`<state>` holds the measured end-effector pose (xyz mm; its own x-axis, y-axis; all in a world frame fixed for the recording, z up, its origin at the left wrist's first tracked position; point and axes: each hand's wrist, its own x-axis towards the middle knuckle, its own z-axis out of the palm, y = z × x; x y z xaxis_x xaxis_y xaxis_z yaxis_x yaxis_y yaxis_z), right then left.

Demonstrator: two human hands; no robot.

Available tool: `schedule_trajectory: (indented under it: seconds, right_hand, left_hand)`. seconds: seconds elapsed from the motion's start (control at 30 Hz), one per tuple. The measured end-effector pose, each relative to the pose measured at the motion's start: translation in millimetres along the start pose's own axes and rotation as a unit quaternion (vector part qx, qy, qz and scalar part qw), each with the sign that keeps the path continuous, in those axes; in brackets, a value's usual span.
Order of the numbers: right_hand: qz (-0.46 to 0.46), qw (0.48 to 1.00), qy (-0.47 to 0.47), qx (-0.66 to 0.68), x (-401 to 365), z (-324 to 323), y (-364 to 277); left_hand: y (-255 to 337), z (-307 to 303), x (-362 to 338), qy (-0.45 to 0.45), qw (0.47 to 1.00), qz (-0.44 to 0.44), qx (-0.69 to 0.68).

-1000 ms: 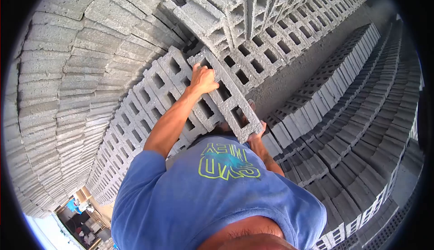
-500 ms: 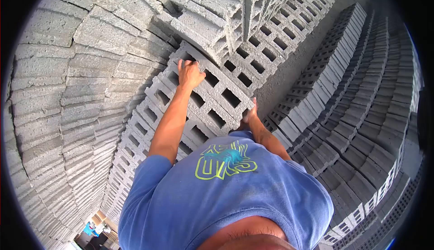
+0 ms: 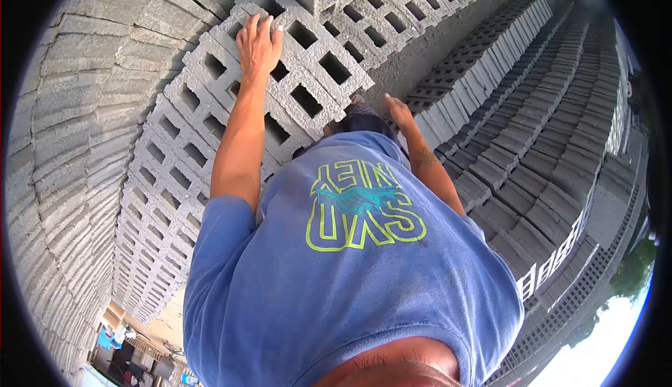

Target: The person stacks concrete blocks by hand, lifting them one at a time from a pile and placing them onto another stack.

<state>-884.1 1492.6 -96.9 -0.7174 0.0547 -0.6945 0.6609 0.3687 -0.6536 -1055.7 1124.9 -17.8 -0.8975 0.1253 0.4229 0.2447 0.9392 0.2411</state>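
The left hand (image 3: 259,43) lies flat, fingers stretched out and not curled around anything, on the far end of a hollow concrete block (image 3: 293,87). That block sits cavities-up in the top layer of a block stack (image 3: 175,149). The right hand (image 3: 397,110) is open with loose fingers, just off the block's near end and not touching it. Beyond the block's right side, rows of blocks (image 3: 504,149) stand lower down. Left of the block rises a taller block wall (image 3: 70,128).
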Motion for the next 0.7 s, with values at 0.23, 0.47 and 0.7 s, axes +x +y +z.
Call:
schedule_trajectory:
  seconds: [0.23, 0.47, 0.7]
  right_hand:
    - [-0.086, 0.971, -0.152, -0.165, -41, -20, 28]
    - [-0.051, 0.980, -0.161, -0.102, -13, -76, 46]
    - [-0.100, 0.993, -0.053, -0.025, 28, -66, 68]
  left_hand:
    - [-1, 4, -6, 0.015, 0.999, -0.044, -0.017]
    - [8, -2, -3, 0.004, 0.999, -0.035, -0.013]
    - [10, 0, -7, 0.015, 0.999, -0.037, -0.029]
